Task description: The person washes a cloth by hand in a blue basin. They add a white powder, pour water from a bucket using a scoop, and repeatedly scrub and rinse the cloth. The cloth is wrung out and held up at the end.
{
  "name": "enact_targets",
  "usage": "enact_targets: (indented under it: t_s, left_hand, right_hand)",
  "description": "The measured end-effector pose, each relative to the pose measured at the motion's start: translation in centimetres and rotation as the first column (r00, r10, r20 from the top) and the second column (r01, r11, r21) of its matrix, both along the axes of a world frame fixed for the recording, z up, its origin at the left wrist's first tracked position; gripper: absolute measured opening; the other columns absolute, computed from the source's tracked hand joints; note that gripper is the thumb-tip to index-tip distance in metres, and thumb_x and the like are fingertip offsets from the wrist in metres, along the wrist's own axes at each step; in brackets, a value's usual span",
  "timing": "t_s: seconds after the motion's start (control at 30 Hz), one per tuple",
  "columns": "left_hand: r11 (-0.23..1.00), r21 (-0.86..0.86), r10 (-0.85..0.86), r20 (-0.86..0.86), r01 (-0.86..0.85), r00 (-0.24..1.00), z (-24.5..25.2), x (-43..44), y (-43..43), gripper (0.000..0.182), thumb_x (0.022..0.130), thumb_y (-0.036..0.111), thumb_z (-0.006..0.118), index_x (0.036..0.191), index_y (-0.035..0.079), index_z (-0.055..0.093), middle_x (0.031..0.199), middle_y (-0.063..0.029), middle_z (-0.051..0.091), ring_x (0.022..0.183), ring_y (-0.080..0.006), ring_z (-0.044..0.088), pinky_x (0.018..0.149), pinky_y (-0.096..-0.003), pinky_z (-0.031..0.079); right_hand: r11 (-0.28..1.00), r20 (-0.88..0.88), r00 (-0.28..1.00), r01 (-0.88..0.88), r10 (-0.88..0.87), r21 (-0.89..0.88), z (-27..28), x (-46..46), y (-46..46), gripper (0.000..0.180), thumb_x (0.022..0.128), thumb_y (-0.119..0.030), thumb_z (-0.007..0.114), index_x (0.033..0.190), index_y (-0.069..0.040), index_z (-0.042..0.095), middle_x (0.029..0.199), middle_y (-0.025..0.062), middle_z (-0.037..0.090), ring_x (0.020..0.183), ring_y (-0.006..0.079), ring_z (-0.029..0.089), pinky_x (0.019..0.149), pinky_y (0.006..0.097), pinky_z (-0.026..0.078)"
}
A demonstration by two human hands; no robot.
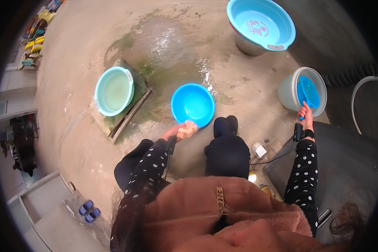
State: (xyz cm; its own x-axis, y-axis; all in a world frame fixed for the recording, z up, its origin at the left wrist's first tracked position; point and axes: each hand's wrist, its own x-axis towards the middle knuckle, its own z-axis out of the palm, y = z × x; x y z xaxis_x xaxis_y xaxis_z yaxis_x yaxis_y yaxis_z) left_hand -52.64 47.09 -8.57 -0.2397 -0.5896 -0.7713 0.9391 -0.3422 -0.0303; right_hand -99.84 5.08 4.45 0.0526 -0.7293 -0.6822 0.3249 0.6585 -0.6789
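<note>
A crumpled peach-coloured cloth [187,129] is in my left hand [172,131], at the near rim of a bright blue plastic basin [192,102] on the floor. My right hand [306,116] grips the handle of a blue plastic dipper [310,91], whose bowl is over or inside a whitish plastic bucket [286,91] at the right. How deep the dipper sits in the bucket cannot be told. To the left, a pale turquoise basin [114,91] holds cloudy liquid.
A large light blue basin [261,22] rests on a bucket at the upper right. A stone slab [102,121] lies beneath the turquoise basin. A small white container [259,150] stands near my knee. Blue slippers [89,211] are at the lower left, and wet, greenish floor [163,63] lies ahead.
</note>
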Motion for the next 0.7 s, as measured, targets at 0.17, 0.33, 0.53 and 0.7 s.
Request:
enact_targets:
  t_s: [0.17,0.33,0.53,0.7]
  left_hand:
    - [0.998,-0.022,-0.045,0.394,0.059,0.918,-0.7,2.1,-2.2,0.041,0.098,0.031,0.040,0.127,0.002,0.043,0.118,-0.0186,0.056,0.101,-0.0299,0.060,0.085,-0.0429,0.051]
    - [0.966,0.127,-0.255,0.620,0.226,0.742,-1.1,4.0,-4.4,0.042,0.096,0.035,0.044,0.123,0.002,0.045,0.117,-0.0164,0.056,0.095,-0.0343,0.062,0.073,-0.0500,0.056]
    - [0.993,0.043,-0.116,0.625,0.114,0.772,-1.6,3.4,-6.4,0.036,0.097,0.031,0.043,0.124,0.008,0.044,0.118,-0.0129,0.055,0.100,-0.0313,0.060,0.074,-0.0460,0.057]
    - [0.980,-0.125,-0.048,0.609,0.156,0.792,-2.5,3.8,-6.0,0.038,0.095,0.033,0.048,0.127,0.013,0.043,0.122,-0.0094,0.053,0.101,-0.0246,0.061,0.077,-0.0380,0.055]
  right_hand:
    - [0.994,-0.042,0.999,0.013,-0.018,-0.111,2.4,1.5,2.8,0.038,0.090,-0.019,0.060,0.062,-0.018,0.033,0.050,-0.0084,0.026,0.037,0.0039,0.024,0.033,0.0200,0.021]
    - [0.953,-0.134,0.991,-0.053,0.014,-0.297,5.8,2.7,6.2,0.026,0.091,-0.017,0.058,0.074,-0.016,0.038,0.054,-0.0086,0.029,0.040,0.0019,0.024,0.034,0.0191,0.020]
    - [0.923,-0.177,0.970,-0.214,0.164,-0.320,8.8,4.3,10.5,0.019,0.089,-0.018,0.061,0.083,-0.012,0.043,0.055,-0.0078,0.031,0.039,0.0020,0.025,0.033,0.0186,0.019]
    - [0.895,-0.235,0.905,-0.401,0.354,-0.194,8.5,6.2,13.7,0.017,0.087,-0.019,0.063,0.092,-0.011,0.048,0.055,-0.0079,0.031,0.038,0.0022,0.027,0.032,0.0190,0.020]
